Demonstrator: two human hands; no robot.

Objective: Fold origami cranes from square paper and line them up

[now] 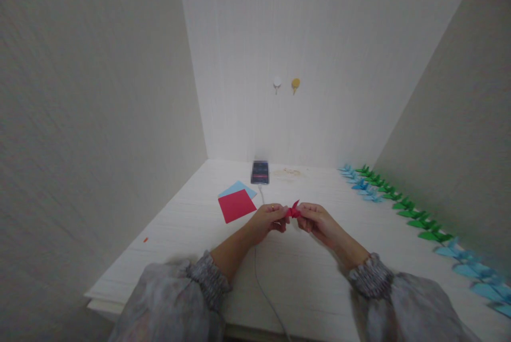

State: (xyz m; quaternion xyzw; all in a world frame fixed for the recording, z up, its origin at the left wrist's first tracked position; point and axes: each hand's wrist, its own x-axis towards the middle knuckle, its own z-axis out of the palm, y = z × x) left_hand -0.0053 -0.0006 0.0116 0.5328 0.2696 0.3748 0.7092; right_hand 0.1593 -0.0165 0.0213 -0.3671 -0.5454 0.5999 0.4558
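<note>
A small folded red paper figure [294,210] is held between both hands above the white table [191,225]. My left hand [269,220] pinches its left side, fingers closed, with a ring on one finger. My right hand [317,221] pinches its right side, fingers closed as well. Both sleeves are grey and gathered at the wrist.
A red paper square [236,206] lies over a light blue sheet [238,188] to the left. A phone [260,172] lies at the back with a white cable [259,278] running toward me. Several blue and green folded paper figures [403,208] line the right wall. Two hooks [286,84] hang on the back wall.
</note>
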